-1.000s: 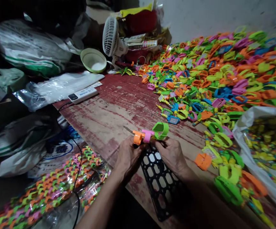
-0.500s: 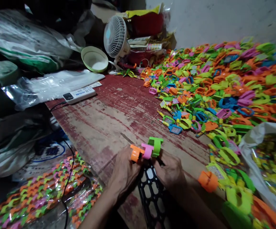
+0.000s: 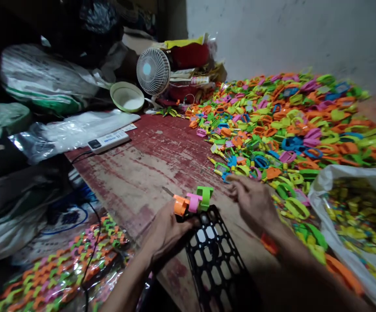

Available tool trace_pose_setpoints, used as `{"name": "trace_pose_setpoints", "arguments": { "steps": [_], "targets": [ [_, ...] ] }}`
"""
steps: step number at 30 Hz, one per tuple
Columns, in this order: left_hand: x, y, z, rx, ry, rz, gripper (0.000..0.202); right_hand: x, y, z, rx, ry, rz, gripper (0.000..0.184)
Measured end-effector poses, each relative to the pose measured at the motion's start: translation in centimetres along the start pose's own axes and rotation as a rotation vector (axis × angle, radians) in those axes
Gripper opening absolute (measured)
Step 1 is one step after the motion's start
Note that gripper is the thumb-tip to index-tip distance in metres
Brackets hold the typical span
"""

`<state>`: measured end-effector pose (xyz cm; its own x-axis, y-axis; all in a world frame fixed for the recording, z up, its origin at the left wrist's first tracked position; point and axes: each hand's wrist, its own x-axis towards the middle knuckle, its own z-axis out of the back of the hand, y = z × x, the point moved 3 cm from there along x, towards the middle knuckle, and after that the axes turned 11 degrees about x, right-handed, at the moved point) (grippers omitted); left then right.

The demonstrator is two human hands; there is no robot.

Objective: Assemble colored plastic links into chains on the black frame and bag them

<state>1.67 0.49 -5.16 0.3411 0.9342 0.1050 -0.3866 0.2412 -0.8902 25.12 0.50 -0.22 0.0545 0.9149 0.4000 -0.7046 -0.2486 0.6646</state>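
My left hand (image 3: pixel 166 232) is closed on the upper left corner of a black plastic grid tray (image 3: pixel 211 271), its thumb lying across the frame. At the tray's top end sit an orange piece (image 3: pixel 180 205), a pink piece (image 3: pixel 194 202) and a green piece (image 3: pixel 204 197), all curved plastic bands. The orange one is right by my left fingertips. My right hand (image 3: pixel 254 201) is off the tray, slightly blurred, its fingers apart and nothing visible in them. Its fingertips are near a blue plastic piece (image 3: pixel 226 177) at the pile's edge.
A large pile of colourful plastic watch-shaped pieces (image 3: pixel 272 125) covers the table's right side. At right stands a white sack (image 3: pixel 319 184) of small yellow parts. A fan (image 3: pixel 153 71), bowl (image 3: pixel 127 96) and power strip (image 3: pixel 109 141) are at the back left. Bagged bands (image 3: pixel 67 264) lie below left.
My right hand has left the tray and moved right and up to the pile's edge. My left hand stays on the tray, and more of its grid shows. The view has shifted slightly.
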Motion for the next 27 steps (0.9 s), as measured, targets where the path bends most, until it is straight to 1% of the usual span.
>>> {"name": "trace_pose_setpoints", "arguments": {
  "steps": [1, 2, 3, 4, 5, 6, 7, 9, 10, 11, 12, 13, 14, 16, 18, 20, 23, 25, 27],
  "targets": [
    [-0.1, -0.1, 0.4, -0.042, 0.061, 0.015, 0.043, 1.6, -0.7, 1.0, -0.16, -0.008, 0.071, 0.037],
    [-0.3, -0.3, 0.9, -0.076, 0.117, 0.035, 0.056, 3.2, -1.6, 1.6, -0.313, 0.026, 0.084, 0.041],
    [-0.4, -0.6, 1.5, -0.084, 0.156, 0.051, 0.069, 4.5, -2.5, 2.0, -0.459, 0.093, 0.079, 0.041],
    [-0.6, -0.9, 2.3, -0.048, 0.161, 0.059, 0.079, 5.6, -3.4, 2.1, -0.574, 0.172, 0.069, 0.041],
    [-0.6, -1.5, 3.1, 0.038, 0.13, 0.044, 0.087, 6.4, -4.2, 2.2, -0.654, 0.244, 0.044, 0.04],
    [-0.6, -2.2, 3.9, 0.147, 0.076, -0.004, 0.091, 6.9, -4.8, 2.1, -0.698, 0.296, 0.019, 0.038],
    [-0.5, -3.1, 4.6, 0.263, 0.017, -0.079, 0.092, 7.1, -5.4, 2.1, -0.714, 0.325, -0.004, 0.037],
    [0.0, -5.2, 5.2, 0.449, -0.086, -0.29, 0.089, 6.9, -6.0, 2.1, -0.709, 0.328, -0.05, 0.035],
    [0.4, -6.1, 5.2, 0.505, -0.106, -0.389, 0.087, 6.6, -6.2, 2.2, -0.707, 0.326, -0.07, 0.033],
    [0.9, -6.9, 5.1, 0.539, -0.101, -0.465, 0.083, 6.3, -6.3, 2.3, -0.709, 0.328, -0.089, 0.031],
    [1.3, -7.5, 4.7, 0.56, -0.062, -0.501, 0.077, 6.0, -6.2, 2.6, -0.712, 0.33, -0.105, 0.029],
    [1.8, -7.9, 4.3, 0.578, 0.003, -0.496, 0.067, 5.7, -6.1, 2.9, -0.715, 0.326, -0.123, 0.029],
    [2.2, -8.0, 3.9, 0.599, 0.084, -0.455, 0.056, 5.4, -5.8, 3.2, -0.719, 0.313, -0.145, 0.029],
    [2.7, -7.9, 3.1, 0.646, 0.248, -0.33, 0.039, 5.1, -4.9, 3.9, -0.74, 0.243, -0.192, 0.033],
    [2.7, -7.7, 2.7, 0.68, 0.332, -0.259, 0.03, 5.0, -3.7, 4.3, -0.749, 0.135, -0.269, 0.038],
    [2.6, -7.5, 2.5, 0.703, 0.347, -0.257, 0.025, 5.1, -2.5, 3.9, -0.718, 0.073, -0.371, 0.039],
    [2.6, -7.4, 2.5, 0.704, 0.33, -0.257, 0.023, 5.9, -1.7, 2.1, -0.643, 0.105, -0.496, 0.032],
    [2.8, -7.3, 2.4, 0.688, 0.324, -0.261, 0.022, 6.6, -1.9, 0.9, -0.618, 0.124, -0.539, 0.027],
    [2.9, -7.4, 2.4, 0.694, 0.325, -0.272, 0.019, 7.4, -2.6, 0.2, -0.596, 0.118, -0.585, 0.023]
  ]
}}
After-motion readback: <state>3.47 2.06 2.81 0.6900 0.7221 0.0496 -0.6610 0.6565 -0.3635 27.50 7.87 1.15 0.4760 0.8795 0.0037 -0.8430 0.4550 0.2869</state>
